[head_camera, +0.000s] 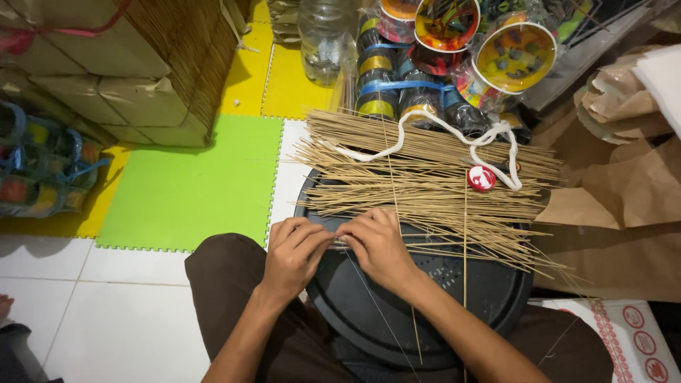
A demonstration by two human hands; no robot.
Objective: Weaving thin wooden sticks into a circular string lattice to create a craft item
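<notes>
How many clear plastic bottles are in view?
1: a clear plastic bottle stands at the top centre, on the yellow mat left of the stacked spools. Others may be hidden behind the clutter.

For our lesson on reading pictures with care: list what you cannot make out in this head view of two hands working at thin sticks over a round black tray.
- What the left hand and right hand pinch: their own fingers cover it.
- Near edge of the black tray: hidden by the forearms and lap.
- Thin thread across the tray: too fine to trace to its ends.
- Plastic bottle: top cut off by the upper edge.
- Stick pile: too many to count.
</notes>
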